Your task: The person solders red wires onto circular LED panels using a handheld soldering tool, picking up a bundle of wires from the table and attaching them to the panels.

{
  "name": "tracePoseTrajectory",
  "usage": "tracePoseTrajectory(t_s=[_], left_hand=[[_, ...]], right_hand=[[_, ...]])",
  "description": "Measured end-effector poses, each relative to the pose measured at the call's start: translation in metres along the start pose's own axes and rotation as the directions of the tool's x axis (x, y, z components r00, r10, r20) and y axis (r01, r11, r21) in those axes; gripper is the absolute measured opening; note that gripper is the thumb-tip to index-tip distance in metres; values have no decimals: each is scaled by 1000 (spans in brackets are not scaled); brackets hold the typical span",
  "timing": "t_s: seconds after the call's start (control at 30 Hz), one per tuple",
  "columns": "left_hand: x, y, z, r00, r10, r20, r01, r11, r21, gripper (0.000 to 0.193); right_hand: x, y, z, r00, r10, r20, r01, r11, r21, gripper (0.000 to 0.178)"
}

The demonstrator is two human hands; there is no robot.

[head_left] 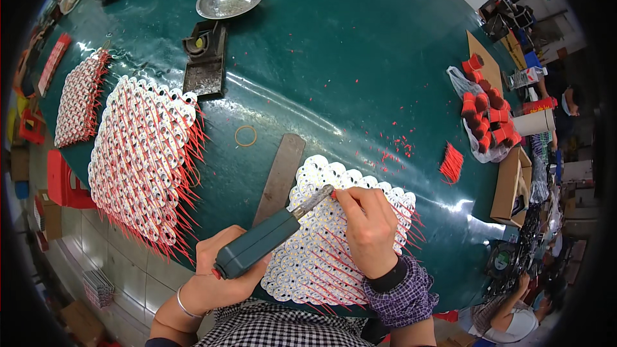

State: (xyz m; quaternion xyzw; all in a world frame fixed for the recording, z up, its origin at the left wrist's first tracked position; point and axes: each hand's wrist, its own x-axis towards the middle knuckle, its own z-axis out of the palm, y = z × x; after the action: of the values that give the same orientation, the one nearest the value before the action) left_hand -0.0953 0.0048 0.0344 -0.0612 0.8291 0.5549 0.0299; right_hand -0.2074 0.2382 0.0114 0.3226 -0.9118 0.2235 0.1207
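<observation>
On the head cam I've got my left hand (222, 263) wrapped round a green soldering tool (260, 241), tip over a sheet of white discs (299, 276) by the near edge of the worktop (308, 58). My right hand (371, 225) is pinching a bit of red wire (333, 194) at that tip. Metal strip (281, 173) sits just left of the sheet, disc stack (141, 160) by the left edge, red spools (498, 115) near the right.

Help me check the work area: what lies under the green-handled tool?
Below the barrel of the tool lies a sheet of white discs. A flat brown bar runs toward the handle; its lower end, and whatever the left hand covers, cannot be seen.
</observation>
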Motion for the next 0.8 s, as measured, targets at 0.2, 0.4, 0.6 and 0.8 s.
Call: tracePoseTrajectory(t_s=[0.2,0.4,0.6,0.8], left_hand=[[1,-9,4,986,124,-111,-127,992,-26,17],[-10,-8,2,972,139,-190,-146,989,-22,24],[-12,-6,-2,984,135,-118,-135,991,4,25],[-9,-1,-1,988,73,-136,-84,994,-76,25]], right_hand=[[0,-1,1,1000,-2,-6,2,1000,-8,29],[1,-1,1,1000,3,-6,-3,1000,-20,27],[3,-3,-2,998,-51,-36,48,997,-65,27],[0,-6,2,997,-46,-60,48,998,43,32]])
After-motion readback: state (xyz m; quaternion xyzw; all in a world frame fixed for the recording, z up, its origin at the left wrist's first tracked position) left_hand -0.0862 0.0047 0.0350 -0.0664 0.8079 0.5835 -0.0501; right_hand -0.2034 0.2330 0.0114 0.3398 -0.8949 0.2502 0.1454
